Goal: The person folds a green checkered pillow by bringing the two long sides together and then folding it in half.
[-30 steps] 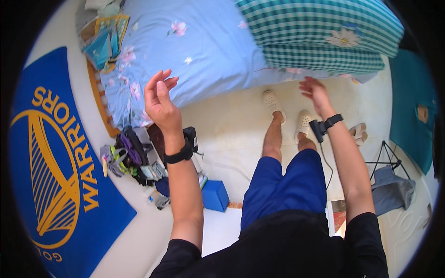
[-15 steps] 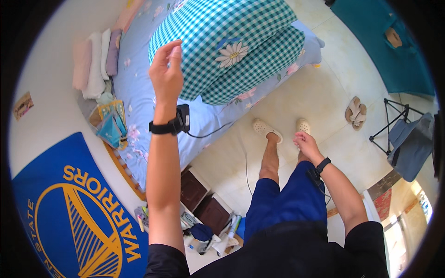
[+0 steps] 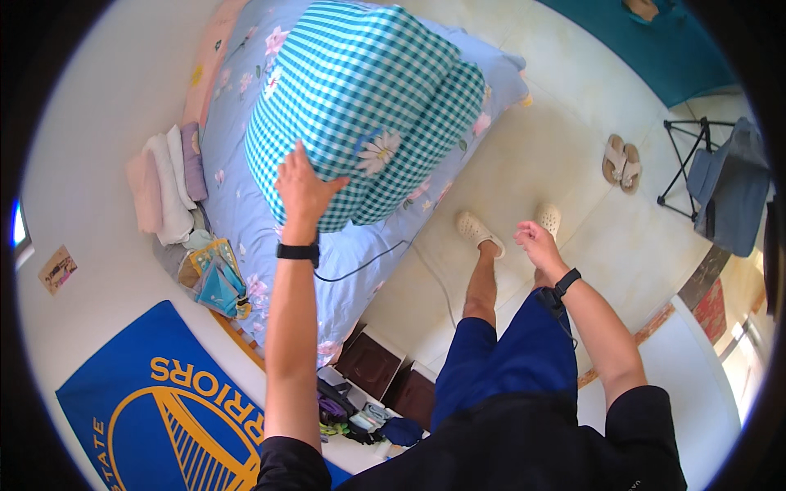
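Nearest, along the bottom edge, a black T-shirt (image 3: 499, 450) above blue shorts (image 3: 508, 352). Just ahead, a right hand (image 3: 536, 243) with loosely curled fingers, apparently around nothing, carried low before the legs, probably idle. Farther out on an extended arm, a left hand (image 3: 303, 190), fingers spread, at the near end of a teal-and-white gingham quilt (image 3: 344, 98); spread perhaps for broad contact with soft cloth, though impossible to tell how firmly pressed. Around each wrist, a black strap (image 3: 297, 252); from the left one, a slack cable (image 3: 368, 266), presumably loose to allow free reach. Beneath the left hand, the quilt itself, bunched into a thick mound with a daisy print, on the blue floral sheet (image 3: 348, 299) of the bed. On both feet, cream clogs (image 3: 475, 229). Along the bed's wall side, folded towels (image 3: 170, 184), likely tucked there to spare sleeping space. Farther right, paired sandals (image 3: 622, 164), perhaps side by side for easy wearing; beyond, grey cloth (image 3: 729, 184) on a black folding frame (image 3: 684, 155).
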